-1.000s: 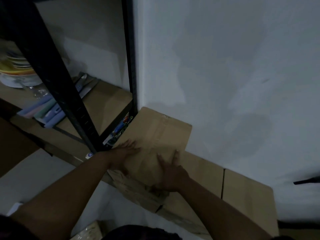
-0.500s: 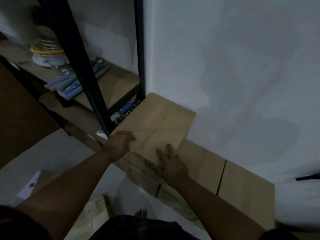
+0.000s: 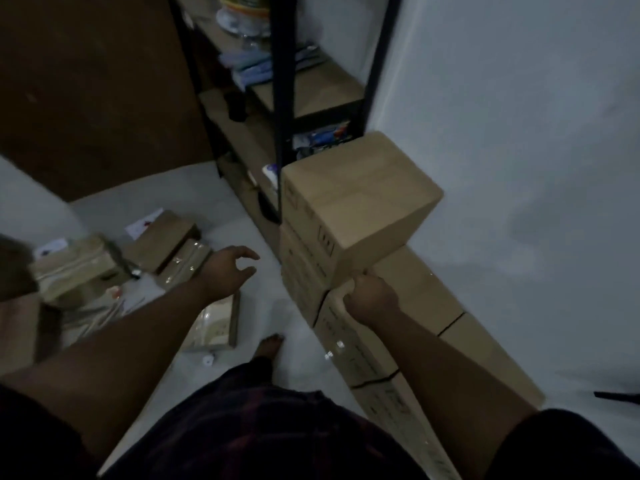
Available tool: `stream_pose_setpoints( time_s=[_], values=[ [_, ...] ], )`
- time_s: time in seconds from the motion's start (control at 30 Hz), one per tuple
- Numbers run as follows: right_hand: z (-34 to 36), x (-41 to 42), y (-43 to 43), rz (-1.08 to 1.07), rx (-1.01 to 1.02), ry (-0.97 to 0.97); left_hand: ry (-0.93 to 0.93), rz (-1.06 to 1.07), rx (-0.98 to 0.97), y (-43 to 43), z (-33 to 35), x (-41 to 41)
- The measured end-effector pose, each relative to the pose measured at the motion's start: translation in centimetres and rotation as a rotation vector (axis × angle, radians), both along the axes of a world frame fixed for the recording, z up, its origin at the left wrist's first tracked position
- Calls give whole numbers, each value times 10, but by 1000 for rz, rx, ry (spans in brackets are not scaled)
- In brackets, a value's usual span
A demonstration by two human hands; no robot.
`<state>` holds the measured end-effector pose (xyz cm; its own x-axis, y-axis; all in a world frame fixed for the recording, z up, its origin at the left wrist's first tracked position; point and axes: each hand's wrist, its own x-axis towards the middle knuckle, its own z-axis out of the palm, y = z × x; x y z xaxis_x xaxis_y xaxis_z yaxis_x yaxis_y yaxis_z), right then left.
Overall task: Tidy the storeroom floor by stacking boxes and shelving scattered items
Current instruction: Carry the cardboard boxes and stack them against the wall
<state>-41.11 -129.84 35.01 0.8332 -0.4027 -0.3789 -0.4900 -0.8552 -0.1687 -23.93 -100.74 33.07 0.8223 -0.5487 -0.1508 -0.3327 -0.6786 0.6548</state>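
A brown cardboard box (image 3: pixel 360 199) sits on top of a stack of similar boxes (image 3: pixel 303 271) in the corner, beside the black shelf rack (image 3: pixel 281 81). My right hand (image 3: pixel 370 296) is curled at this top box's lower near corner, where it meets the lower box row (image 3: pixel 433 296) along the wall. My left hand (image 3: pixel 230 268) hovers over the floor with fingers spread, holding nothing. Flat wrapped packages (image 3: pixel 166 240) and a light box (image 3: pixel 218 323) lie scattered on the floor under it.
The rack's shelves hold plates (image 3: pixel 242 15), bluish flat items (image 3: pixel 249 67) and small packets (image 3: pixel 322 136). More packages (image 3: pixel 72 268) and thin sticks (image 3: pixel 100 317) lie at the left. A brown panel (image 3: pixel 97 81) stands behind. My bare foot (image 3: pixel 268 344) is on the white floor.
Both hands lay flat on the top box before. My left hand has come off it and swung out over the floor; my right hand slid down to its near corner. The view pulled back.
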Motion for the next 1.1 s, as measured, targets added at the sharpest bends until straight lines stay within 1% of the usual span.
stream_pose_setpoints(
  time_s=[0.07, 0.17, 0.23, 0.3, 0.4, 0.47, 0.53, 0.67, 0.8, 0.9, 0.97, 1.1],
  values=[
    [-1, -3, 18, -5, 40, 45, 30, 96, -14, 39, 1, -32],
    [-5, -7, 52, 36, 31, 114, 85, 281, 30, 99, -1, -74],
    [-8, -8, 77, 115, 12, 141, 160, 390, 85, 140, -5, -96],
    [-12, -8, 104, 207, 25, 206, 234, 477, 119, 181, -8, -118],
    [-17, -4, 144, 325, 23, 238, 262, 593, 140, 237, -13, -154],
    [-21, -3, 171, 422, 24, 220, 269, 638, 186, 271, -13, -178],
    [-23, 0, 200, 467, 63, 209, 286, 676, 207, 307, -13, -198],
    [-25, 5, 271, 478, 79, 169, 276, 776, 163, 379, -12, -235],
    [-31, -2, 356, 473, 53, 172, 277, 841, 109, 460, -12, -279],
    [-36, -18, 424, 459, 44, 190, 299, 843, 133, 530, -15, -316],
    [-34, -29, 464, 492, 16, 203, 309, 874, 135, 569, -17, -334],
    [-29, -43, 546, 544, 33, 156, 366, 954, 147, 649, -17, -367]
  ],
)
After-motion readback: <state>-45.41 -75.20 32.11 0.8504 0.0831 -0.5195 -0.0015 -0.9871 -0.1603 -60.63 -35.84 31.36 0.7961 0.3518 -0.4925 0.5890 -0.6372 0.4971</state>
